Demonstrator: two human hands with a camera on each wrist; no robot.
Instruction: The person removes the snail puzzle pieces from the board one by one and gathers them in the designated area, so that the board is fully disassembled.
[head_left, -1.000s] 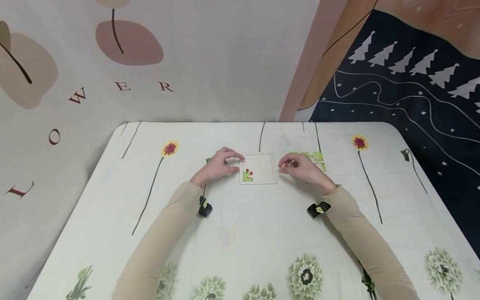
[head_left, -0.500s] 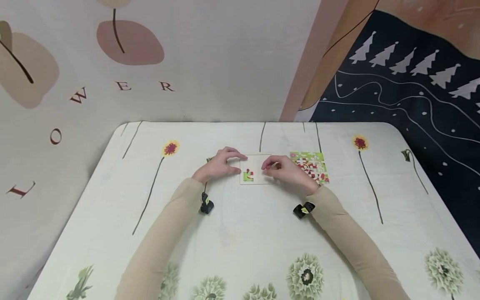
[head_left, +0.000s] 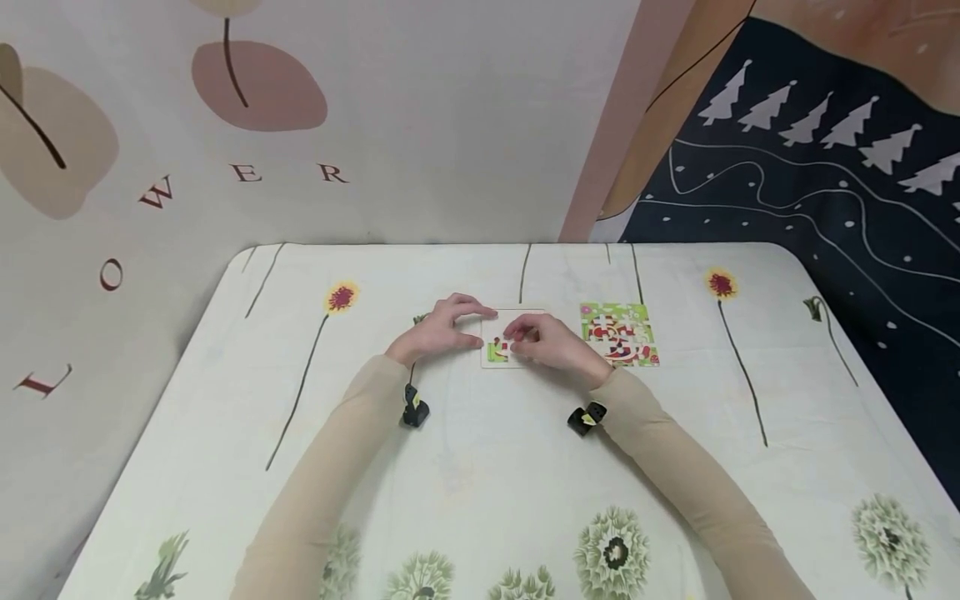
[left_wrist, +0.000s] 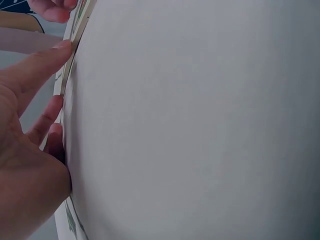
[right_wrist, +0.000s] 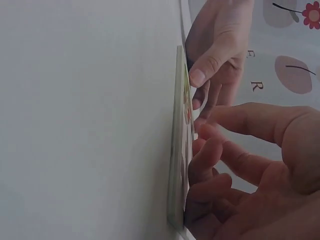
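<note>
A pale, flat puzzle board (head_left: 491,327) lies before me, a few joined green and red puzzle pieces (head_left: 495,353) in its near-left corner. At its left side is my left hand (head_left: 431,335), thumb and a finger spread and touching the edge; the left wrist view shows the thumb against the rim. Over the board, my right hand (head_left: 553,343) pinches what looks like a small puzzle piece, mostly hidden by the fingertips. In the right wrist view the board (right_wrist: 176,165) is seen edge-on, with the right hand's other fingers curled just above it.
Right of the board lies a second square puzzle (head_left: 618,312), green, red and white, with pale gaps among its pieces. The white tablecloth (head_left: 480,467) has printed flowers. Behind the table hangs a pale printed backdrop (head_left: 450,167).
My right hand has moved left from beside the second puzzle to over the board, close to the joined pieces, uncovering the second puzzle. The left hand has stayed almost still.
</note>
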